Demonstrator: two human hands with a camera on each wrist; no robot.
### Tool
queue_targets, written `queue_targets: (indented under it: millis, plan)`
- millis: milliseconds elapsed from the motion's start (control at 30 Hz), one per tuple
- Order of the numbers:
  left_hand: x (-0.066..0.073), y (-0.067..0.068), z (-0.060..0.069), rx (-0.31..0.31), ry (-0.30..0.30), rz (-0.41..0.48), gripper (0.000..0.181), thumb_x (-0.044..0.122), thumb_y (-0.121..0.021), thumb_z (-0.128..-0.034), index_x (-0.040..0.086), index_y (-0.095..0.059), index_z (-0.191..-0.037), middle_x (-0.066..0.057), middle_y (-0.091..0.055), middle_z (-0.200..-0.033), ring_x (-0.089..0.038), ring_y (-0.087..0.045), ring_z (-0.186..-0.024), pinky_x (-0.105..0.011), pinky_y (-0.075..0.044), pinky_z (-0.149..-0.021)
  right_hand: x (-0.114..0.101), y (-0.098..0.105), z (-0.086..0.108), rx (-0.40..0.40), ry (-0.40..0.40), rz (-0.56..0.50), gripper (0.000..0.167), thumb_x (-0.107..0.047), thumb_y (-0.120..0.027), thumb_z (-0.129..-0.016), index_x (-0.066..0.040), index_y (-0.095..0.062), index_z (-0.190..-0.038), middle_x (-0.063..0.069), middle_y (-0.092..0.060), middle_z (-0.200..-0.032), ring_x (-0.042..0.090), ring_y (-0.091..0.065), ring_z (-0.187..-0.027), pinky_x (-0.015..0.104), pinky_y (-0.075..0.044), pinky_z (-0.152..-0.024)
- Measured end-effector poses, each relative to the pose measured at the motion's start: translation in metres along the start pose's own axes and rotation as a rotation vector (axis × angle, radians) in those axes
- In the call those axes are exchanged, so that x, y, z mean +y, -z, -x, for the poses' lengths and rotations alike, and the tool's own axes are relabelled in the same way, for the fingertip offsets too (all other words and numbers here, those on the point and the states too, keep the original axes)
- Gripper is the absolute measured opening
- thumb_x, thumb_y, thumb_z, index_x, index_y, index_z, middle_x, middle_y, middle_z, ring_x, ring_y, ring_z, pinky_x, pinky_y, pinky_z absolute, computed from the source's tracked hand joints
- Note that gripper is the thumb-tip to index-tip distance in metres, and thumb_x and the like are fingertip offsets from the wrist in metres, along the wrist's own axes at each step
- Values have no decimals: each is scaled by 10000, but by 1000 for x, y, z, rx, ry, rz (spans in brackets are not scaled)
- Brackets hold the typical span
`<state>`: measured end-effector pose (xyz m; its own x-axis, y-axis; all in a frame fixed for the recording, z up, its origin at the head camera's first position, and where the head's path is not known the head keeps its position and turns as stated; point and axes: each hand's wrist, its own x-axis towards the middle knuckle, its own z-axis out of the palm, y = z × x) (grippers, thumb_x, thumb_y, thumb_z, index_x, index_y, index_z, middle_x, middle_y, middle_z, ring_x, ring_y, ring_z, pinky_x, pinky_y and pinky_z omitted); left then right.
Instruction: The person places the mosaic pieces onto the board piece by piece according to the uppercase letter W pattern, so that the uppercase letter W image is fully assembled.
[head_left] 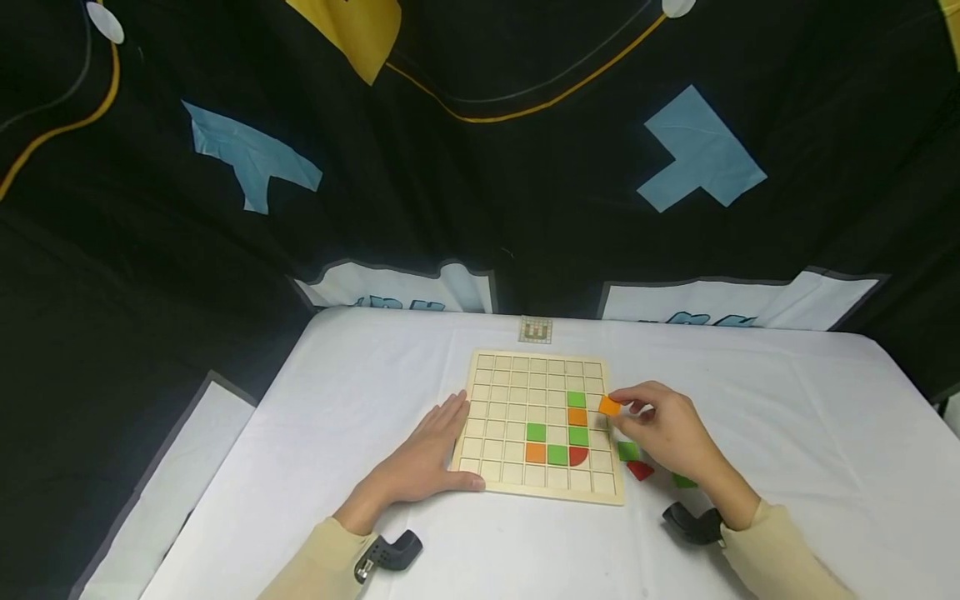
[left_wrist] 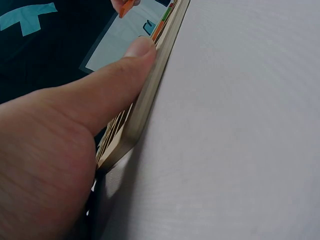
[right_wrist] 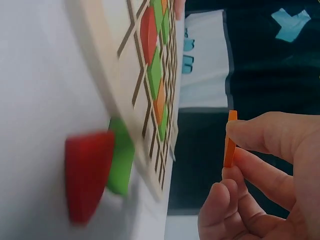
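A light wooden grid board point(head_left: 495, 429) lies on the white table, with green and orange squares and a red rounded piece point(head_left: 578, 456) in some of its cells. The left hand point(head_left: 423, 458) rests at the board's left edge, fingers straight, its thumb point(left_wrist: 140, 47) on the near edge. Between thumb and fingers, the right hand point(head_left: 671, 429) pinches an orange square tile point(head_left: 609, 406) above the board's right edge. In the right wrist view the orange tile point(right_wrist: 230, 140) is seen edge-on, held by the fingertips.
Right of the board lie a loose green piece point(head_left: 628, 451), a red piece point(head_left: 640, 470) and another green piece point(head_left: 684, 481), partly under the right wrist. A small patterned square point(head_left: 535, 330) lies behind the board. Dark cloth hangs behind the table.
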<state>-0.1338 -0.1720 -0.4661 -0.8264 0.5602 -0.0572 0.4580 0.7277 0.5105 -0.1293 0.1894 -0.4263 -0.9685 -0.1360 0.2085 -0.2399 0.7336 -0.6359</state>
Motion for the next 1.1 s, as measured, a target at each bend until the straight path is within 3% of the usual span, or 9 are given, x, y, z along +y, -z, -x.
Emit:
queue_targets:
  millis: [367, 833, 1100]
  plan:
    - [0, -2, 0, 5, 5, 9, 1201, 678, -689, -812, -34, -114, -1589, -140, -17, -1683, -276, -3, -1548, -450, -49, -1250, -15, -22, -10, -28, 77, -74, 236, -57, -785, -817, -72, -773, -1052, 9, -688, -973, 165, -563, -795, 299, -511, -700]
    - [1, 0, 1, 6, -2, 1, 1193, 674, -688, -819, -42, -119, -1586, -147, -19, -1682, -282, -6, -1548, -451, -50, -1250, -26, -41, -21, -93, 74, -85, 248, -75, -780, -836, -81, -767, -1083, 9, -698, -1046, 140, -594, -817, 309, -541, -738]
    - [0, 1, 0, 5, -9, -3, 1192, 674, -685, -823, -40, -113, -1587, -145, -14, -1683, -276, -1, -1548, -445, -48, -1251, -31, -52, -26, -125, 118, -71, 252, -70, -768, -839, -74, -765, -1091, -11, -679, -977, 125, -568, -783, 268, -520, -692]
